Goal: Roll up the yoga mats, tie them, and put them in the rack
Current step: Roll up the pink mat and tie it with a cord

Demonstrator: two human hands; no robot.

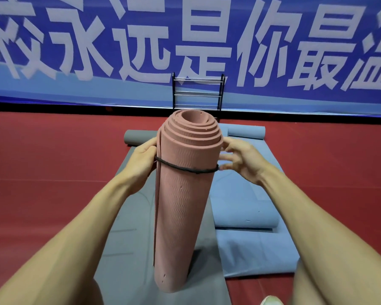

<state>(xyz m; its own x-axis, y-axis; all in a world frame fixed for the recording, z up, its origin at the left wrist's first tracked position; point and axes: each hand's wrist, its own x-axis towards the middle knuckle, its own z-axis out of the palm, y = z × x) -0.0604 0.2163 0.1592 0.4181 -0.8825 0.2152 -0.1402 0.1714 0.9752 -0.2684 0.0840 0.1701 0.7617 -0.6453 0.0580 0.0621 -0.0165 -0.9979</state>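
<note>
At the centre of the frame a rolled pink mat (183,205) stands upright on its end, leaning slightly to the right at the top, with the spiral of its layers showing at the upper end. A black cord (185,167) circles the roll about a quarter of the way down from the top, with a small knot or twist on the front face.

The left hand (141,160) holds the left side of the roll at the height of the cord. Its thumb lies along the mat's outer edge, and its fingers curve round the back, out of sight. The right hand (240,160) is at the roll's right side, its fingers curled. The lower fingertips (223,166) pinch the cord where it comes round the edge.

The roll's lower end rests on a grey mat (119,249) spread flat on the red floor (53,161), its far end curled into a small roll at centre left. Just right of it lies a blue mat (246,194), mostly flat, with its far end curled and a rolled fold across its middle.

Behind the pink roll, at upper centre, a black rack (198,93) with metal bars stands against a blue banner (273,51) with large white characters. A pale shoe (271,301) shows at the bottom edge, right of centre.
</note>
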